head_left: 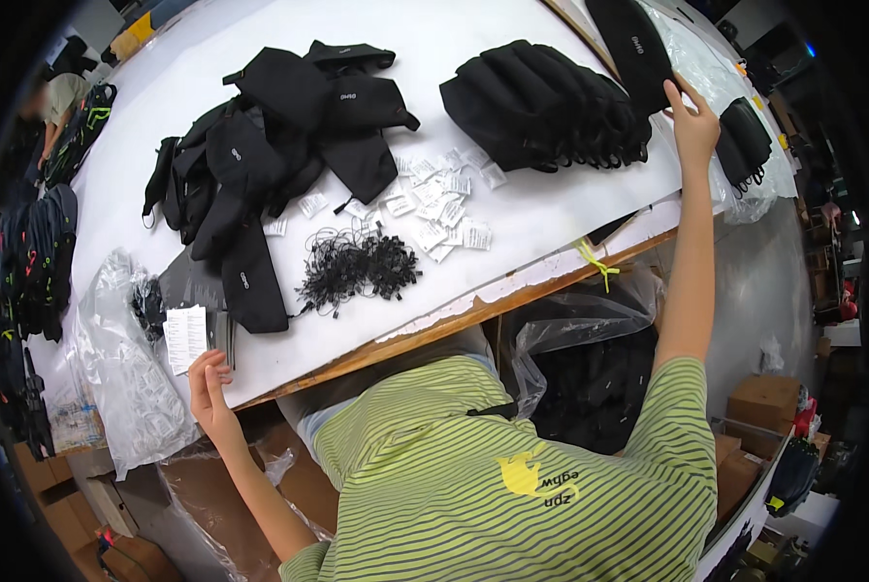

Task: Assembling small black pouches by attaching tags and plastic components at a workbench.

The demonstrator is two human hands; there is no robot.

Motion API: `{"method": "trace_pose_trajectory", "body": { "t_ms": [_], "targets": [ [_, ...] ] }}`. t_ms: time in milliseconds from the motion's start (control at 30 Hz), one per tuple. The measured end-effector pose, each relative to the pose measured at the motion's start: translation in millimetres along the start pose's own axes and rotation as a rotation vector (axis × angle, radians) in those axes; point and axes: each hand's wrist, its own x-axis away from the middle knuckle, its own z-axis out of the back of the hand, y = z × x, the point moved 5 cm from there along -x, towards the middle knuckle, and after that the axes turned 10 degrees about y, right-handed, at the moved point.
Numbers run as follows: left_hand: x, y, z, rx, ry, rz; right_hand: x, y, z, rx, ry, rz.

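My left hand (209, 385) reaches up to the near left edge of the white table (551, 209) and pinches the lower corner of a stack of white paper tags (184, 338), which lies beside some dark cards (222, 333). Stretched far to the right, my right hand (692, 124) grips the lower end of a long black pouch (634, 44) at the table's far right edge. Between the hands lie a loose heap of black pouches (279, 136), a neat stack of black pouches (541, 102), small white sachets (439, 199) and a bundle of black string loops (357, 267).
Clear plastic bags (129, 373) with small parts hang off the left edge. More black pouches in plastic (745, 145) sit at the right. A bag of black goods (590, 383) is under the table. Cardboard boxes (764, 403) stand on the floor. Another person (61, 102) is at the far left.
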Motion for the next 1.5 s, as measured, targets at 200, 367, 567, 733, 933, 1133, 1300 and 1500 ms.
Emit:
{"method": "trace_pose_trajectory", "body": {
  "t_ms": [200, 367, 567, 733, 933, 1133, 1300, 1500],
  "targets": [
    [1.8, -3.5, -11.1, -0.01, -0.04, 0.019, -37.5, 77.7, -66.0, 0.282, 0.079, 0.167],
    [0.2, -6.9, -20.5, -0.004, -0.117, 0.046, -16.8, 152.1, -112.2, 0.403, -0.401, -0.382],
    [-8.9, -18.1, -18.8, -0.158, -0.012, -0.035, 6.7, 165.4, -115.1, 0.172, -0.507, -0.608],
    [-22.9, -34.4, -25.6, -0.744, 0.161, -0.36, 30.6, 94.4, -86.7, 0.644, -0.066, -0.246],
    [-35.3, -47.0, -23.2, -0.7, 0.029, -0.319, 191.8, -50.1, -88.9, -0.324, -0.454, 0.269],
    [-45.6, -39.4, -5.1, -0.999, 0.216, -0.434, 305.1, -89.8, -126.7, -0.214, -0.822, 0.229],
    [-50.4, -23.4, -2.2, -0.738, 0.184, -0.187, 324.8, -117.0, -170.0, -0.111, -0.849, 0.315],
    [-67.4, -20.7, 13.2, -0.74, 0.255, -0.21, 346.5, -153.9, -196.3, -0.196, -0.855, 0.531]
  ]
}}
